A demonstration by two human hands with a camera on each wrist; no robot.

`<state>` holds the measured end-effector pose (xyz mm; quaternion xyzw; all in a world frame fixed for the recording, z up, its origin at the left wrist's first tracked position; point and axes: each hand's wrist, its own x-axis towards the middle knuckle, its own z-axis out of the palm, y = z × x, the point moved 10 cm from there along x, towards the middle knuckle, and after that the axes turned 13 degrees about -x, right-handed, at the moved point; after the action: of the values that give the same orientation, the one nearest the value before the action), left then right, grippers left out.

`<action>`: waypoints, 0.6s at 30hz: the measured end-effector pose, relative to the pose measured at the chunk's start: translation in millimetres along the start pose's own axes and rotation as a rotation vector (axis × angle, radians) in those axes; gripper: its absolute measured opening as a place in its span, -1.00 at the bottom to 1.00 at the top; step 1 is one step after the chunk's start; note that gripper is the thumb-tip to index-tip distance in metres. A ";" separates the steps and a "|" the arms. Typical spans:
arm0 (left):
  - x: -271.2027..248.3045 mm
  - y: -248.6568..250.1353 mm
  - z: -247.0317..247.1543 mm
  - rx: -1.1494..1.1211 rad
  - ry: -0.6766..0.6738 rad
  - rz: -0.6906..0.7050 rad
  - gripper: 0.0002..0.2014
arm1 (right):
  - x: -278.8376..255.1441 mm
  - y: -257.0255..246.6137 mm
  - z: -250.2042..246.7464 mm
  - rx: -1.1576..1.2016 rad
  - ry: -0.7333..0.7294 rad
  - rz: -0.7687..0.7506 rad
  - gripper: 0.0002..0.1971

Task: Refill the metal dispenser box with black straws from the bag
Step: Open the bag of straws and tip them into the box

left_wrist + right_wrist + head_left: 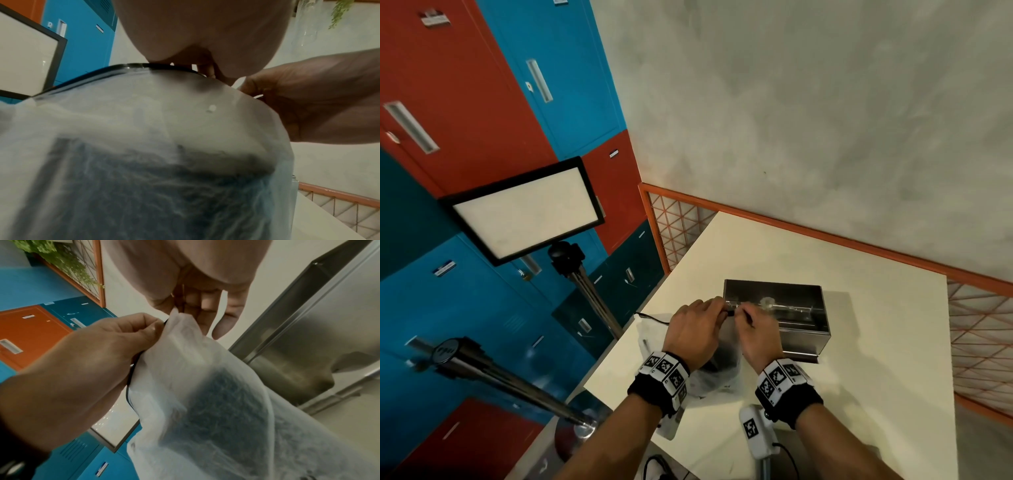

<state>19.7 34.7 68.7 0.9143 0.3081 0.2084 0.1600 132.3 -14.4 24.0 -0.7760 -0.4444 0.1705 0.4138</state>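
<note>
1. Opening the bag (197,386) was my step: left hand (695,330) and right hand (755,330) each pinched its top edge.
2. Black straws (218,404) sat inside, beside the metal dispenser box (780,315) on the desk (876,359).
3. Next, I judged, the mouth needed parting.

1. Metal box (777,317) on table (876,342), centre, far of both hands.
2. Bag (717,375) near-left of box, straws (222,404) inside.
3. Left hand (693,330) and right hand (755,330) at bag's top edge.
4. Lockers (482,102) far left.
</note>
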 end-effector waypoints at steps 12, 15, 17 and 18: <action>-7.0 -33.7 -3.9 0.049 -0.039 -0.084 -0.84 | 5.4 17.8 -5.3 -0.019 0.020 0.167 -0.77; -9.1 -38.7 -9.7 0.046 -0.028 -0.097 -0.85 | 7.1 19.2 -4.5 -0.022 0.019 0.189 -0.77; -9.0 -43.2 -12.9 0.042 -0.030 -0.109 -0.85 | 8.9 18.3 -3.9 -0.015 0.014 0.193 -0.78; -8.9 -45.7 -14.5 0.043 -0.032 -0.114 -0.85 | 9.6 17.9 -3.8 -0.015 0.012 0.192 -0.78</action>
<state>-16.5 66.1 59.5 0.9017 0.3615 0.1779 0.1569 149.8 -13.0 13.1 -0.8193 -0.3666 0.2013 0.3922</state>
